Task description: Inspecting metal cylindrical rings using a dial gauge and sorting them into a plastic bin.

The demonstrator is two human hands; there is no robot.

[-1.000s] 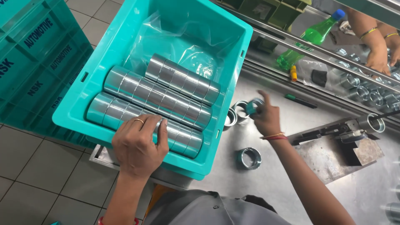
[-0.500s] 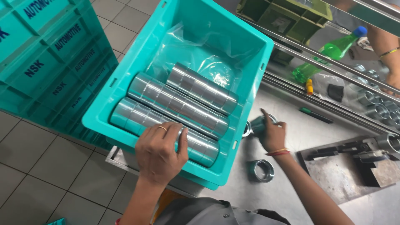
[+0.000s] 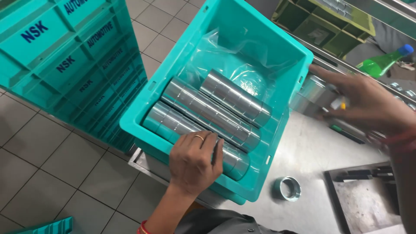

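Head view looks down on a teal plastic bin (image 3: 299, 56) that sits at the edge of a grey metal surface (image 3: 312, 151), its inside lined with clear plastic film (image 3: 229, 56). Three rows of shiny metal rings lie in the bin side by side, each row stacked face to face into a long cylinder: the far row (image 3: 236, 97), the middle row (image 3: 210, 112) and the near row (image 3: 173, 123). The left hand (image 3: 193, 162) rests with curled fingers on top of the near row, close to its right end, gripping the rings there. The right hand (image 3: 368, 102) is open, fingers spread, and blurred; it reaches past the right wall of the bin towards a short stack of rings (image 3: 312, 89) lying just beside that wall, and contact cannot be told. A single loose ring (image 3: 287, 189) lies flat on the surface just beside the near right corner of the bin. Stacked teal crates (image 3: 65, 60) stand on the tiled floor (image 3: 47, 173) to the left.
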